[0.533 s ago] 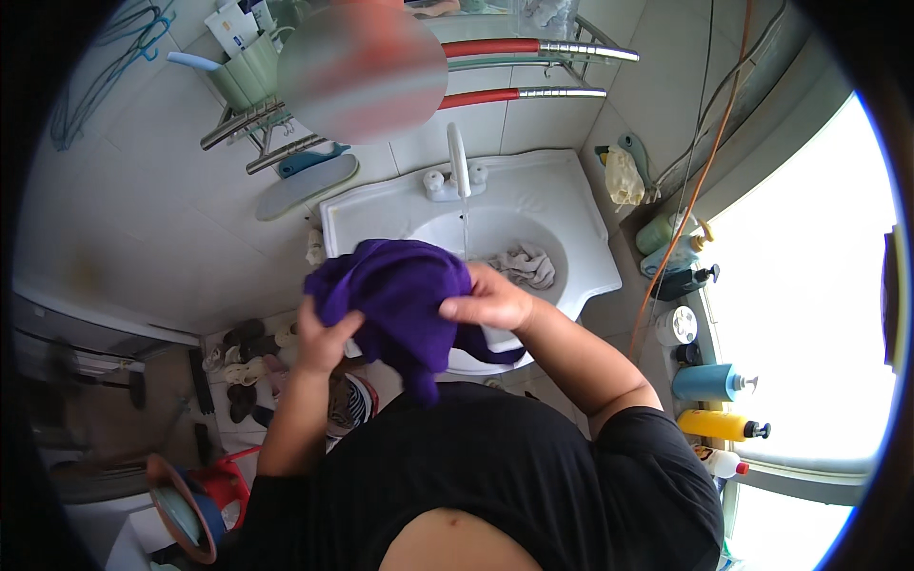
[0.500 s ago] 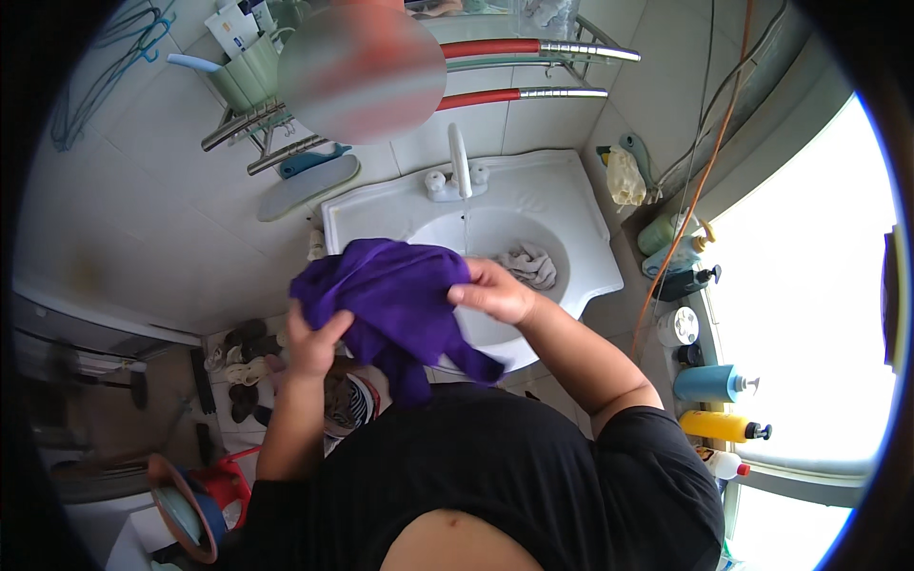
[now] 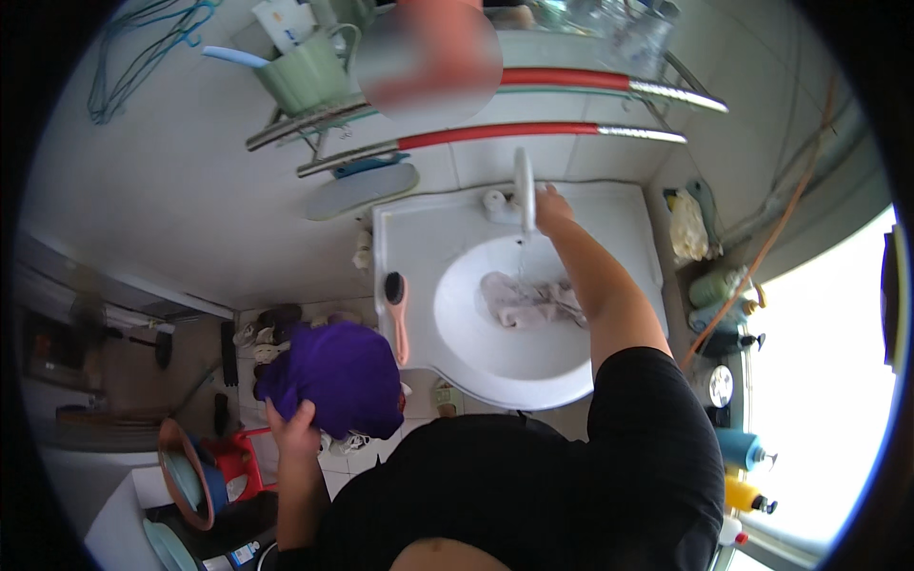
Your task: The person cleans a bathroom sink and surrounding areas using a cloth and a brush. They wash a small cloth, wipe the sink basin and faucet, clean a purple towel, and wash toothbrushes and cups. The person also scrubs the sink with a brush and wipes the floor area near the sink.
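Lower left of frame, the left hand holds a purple cloth; upper centre, the right hand is at the white faucet, its grip hidden from me.

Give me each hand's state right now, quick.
Left hand: closed, holding the purple cloth.
Right hand: at the right side of the faucet; grip cannot be told.
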The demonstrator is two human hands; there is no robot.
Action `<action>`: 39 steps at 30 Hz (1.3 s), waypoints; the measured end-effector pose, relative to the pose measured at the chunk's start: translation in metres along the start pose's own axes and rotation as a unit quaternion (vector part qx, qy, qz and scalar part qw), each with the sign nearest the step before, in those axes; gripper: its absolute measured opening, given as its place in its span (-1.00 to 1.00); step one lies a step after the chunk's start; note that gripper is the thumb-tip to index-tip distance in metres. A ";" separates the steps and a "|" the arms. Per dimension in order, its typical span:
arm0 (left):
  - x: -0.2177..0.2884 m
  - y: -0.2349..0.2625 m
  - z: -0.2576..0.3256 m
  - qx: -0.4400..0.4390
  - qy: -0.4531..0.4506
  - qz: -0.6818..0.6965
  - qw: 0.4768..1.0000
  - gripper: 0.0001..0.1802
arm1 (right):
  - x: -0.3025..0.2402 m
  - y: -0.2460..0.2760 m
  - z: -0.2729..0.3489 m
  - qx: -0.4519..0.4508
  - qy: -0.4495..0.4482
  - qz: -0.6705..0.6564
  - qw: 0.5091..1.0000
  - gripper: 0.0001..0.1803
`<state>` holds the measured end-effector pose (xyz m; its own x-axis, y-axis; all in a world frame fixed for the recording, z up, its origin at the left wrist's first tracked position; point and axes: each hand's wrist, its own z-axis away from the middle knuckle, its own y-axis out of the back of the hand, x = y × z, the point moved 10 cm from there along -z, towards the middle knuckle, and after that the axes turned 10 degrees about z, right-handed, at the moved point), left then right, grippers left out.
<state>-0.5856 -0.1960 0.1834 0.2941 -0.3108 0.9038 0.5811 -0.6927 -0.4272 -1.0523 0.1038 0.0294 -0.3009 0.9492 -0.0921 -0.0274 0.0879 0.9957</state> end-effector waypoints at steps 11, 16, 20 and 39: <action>0.014 0.021 0.018 0.027 -0.011 0.006 1.000 -0.24 | 0.011 -0.019 -0.034 -0.145 -0.085 0.000 0.986 -0.63; 0.014 -0.007 0.003 -0.047 -0.015 -0.002 0.999 -0.22 | 0.074 -0.043 -0.009 -0.014 -0.188 -0.374 0.908 -0.52; 0.006 -0.054 -0.016 -0.118 0.017 0.005 0.993 -0.23 | 0.048 0.065 0.084 0.194 -0.076 -0.410 0.888 -0.72; -0.048 -0.242 -0.071 -0.484 0.177 0.427 0.743 0.09 | -0.079 0.215 0.282 -0.269 0.136 -0.842 0.447 -0.19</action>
<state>-0.7939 -0.0595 0.2449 -0.0759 -0.9390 0.3355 -0.5705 -0.2351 -0.7869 -0.7654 0.1325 0.2508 0.4764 -0.4051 -0.7803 -0.6363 0.4536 -0.6240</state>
